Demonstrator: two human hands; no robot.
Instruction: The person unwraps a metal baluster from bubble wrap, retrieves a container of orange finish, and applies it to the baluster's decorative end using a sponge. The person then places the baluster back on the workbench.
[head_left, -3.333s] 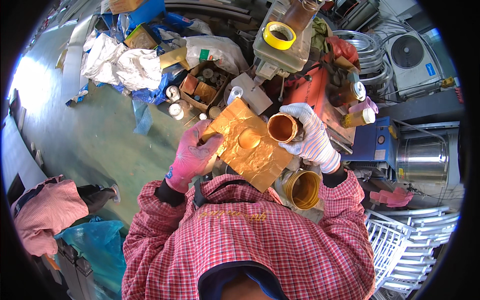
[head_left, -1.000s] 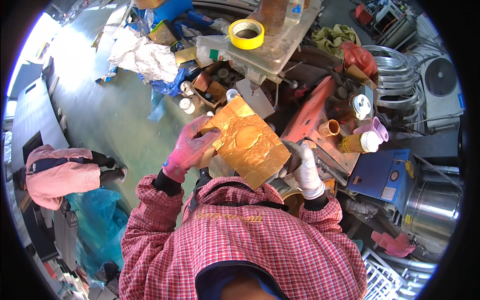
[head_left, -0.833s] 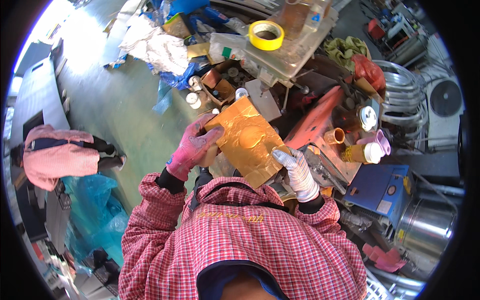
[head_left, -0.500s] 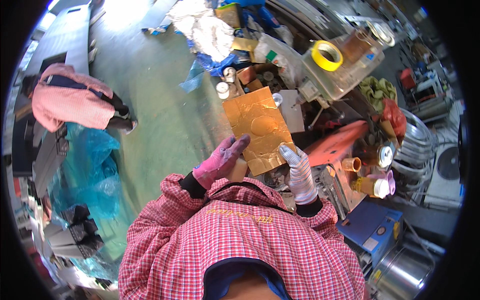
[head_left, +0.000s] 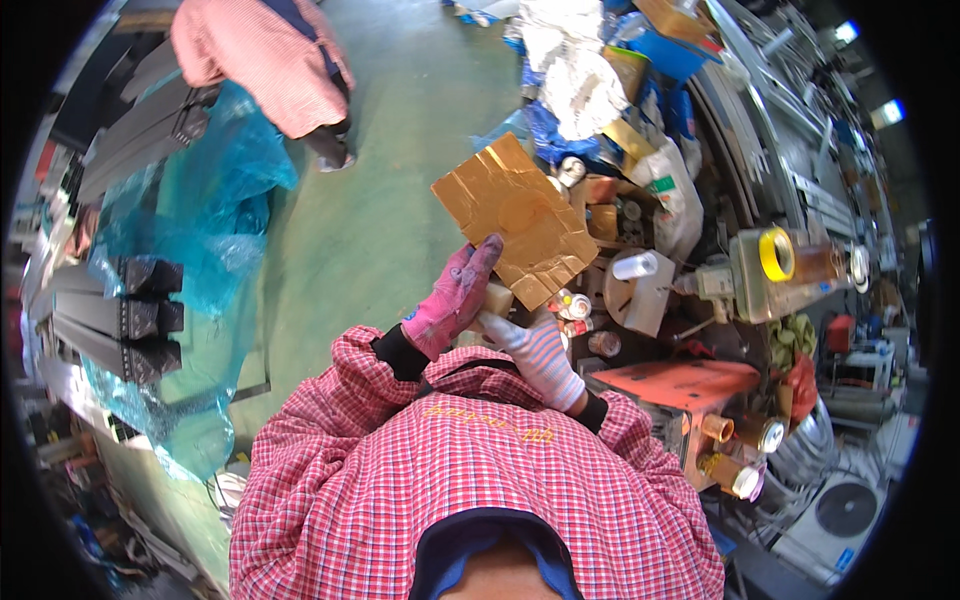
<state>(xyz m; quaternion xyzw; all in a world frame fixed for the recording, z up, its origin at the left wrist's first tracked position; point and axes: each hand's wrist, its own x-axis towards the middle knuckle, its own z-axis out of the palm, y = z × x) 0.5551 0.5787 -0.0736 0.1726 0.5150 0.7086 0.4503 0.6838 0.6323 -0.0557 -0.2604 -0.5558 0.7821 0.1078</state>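
We hold the sheet (head_left: 513,226), a creased copper-coloured panel with pressed rounds, up over the green floor (head_left: 385,215), just left of the cluttered bench (head_left: 690,385). To handle it well, we judge we should keep it flat and pinch only its near edge, away from the sharp corners. Our left hand (head_left: 452,300), in a pink glove, has its grip closed on that near edge, fingers lying up the face. Our right hand (head_left: 535,352), in a white striped glove, sits just under the sheet near a pale block (head_left: 497,297); we cannot tell whether its grip is closed or holds anything. The sheet's underside and the thumbs are hidden, and the small cans (head_left: 572,304) beyond are hard to make out.
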